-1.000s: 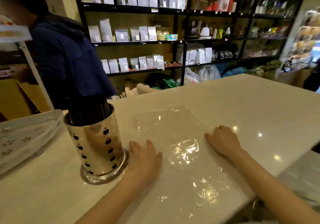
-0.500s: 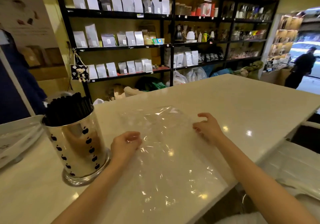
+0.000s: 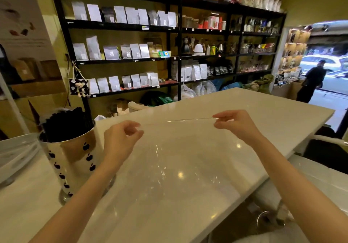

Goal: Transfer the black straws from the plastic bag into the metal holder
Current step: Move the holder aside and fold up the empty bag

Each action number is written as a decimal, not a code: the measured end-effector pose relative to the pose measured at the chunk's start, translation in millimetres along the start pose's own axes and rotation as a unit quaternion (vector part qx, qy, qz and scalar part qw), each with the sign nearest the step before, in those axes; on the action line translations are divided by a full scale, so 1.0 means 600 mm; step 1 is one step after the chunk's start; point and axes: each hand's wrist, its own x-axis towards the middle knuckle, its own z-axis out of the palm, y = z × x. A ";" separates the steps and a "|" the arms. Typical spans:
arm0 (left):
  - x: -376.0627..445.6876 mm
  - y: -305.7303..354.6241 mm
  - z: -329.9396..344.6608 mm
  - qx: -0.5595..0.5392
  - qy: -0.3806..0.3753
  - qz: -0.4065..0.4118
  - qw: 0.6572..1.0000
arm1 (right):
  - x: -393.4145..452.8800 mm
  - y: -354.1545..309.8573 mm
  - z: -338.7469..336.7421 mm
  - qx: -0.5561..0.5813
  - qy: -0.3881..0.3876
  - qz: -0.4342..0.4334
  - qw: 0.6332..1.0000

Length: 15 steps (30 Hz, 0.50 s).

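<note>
1. Between the two hands, one clear plastic bag (image 3: 180,158) is stretched flat, thin and glossy, its lower part draping onto the pale polished desk (image 3: 254,111).
2. The left hand (image 3: 120,139) pinches the bag's top edge at one corner; the right hand (image 3: 235,123) pinches the other corner.
3. Just left of the left hand stands one shiny cylindrical metal holder (image 3: 73,160) with black apple-shaped cut-outs.
4. The black straws (image 3: 66,124), too many to count, stand upright in it.
</note>
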 end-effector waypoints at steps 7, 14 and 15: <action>0.008 0.045 -0.014 0.027 0.004 0.115 0.993 | -0.016 -0.044 0.017 -0.311 -0.021 -0.166 0.936; 0.003 0.068 -0.032 -0.076 0.028 0.066 0.994 | -0.029 -0.115 0.025 -0.163 -0.030 -0.140 0.976; 0.001 0.062 -0.032 -0.097 0.016 0.018 0.995 | -0.028 -0.121 0.015 -0.104 -0.028 -0.124 0.986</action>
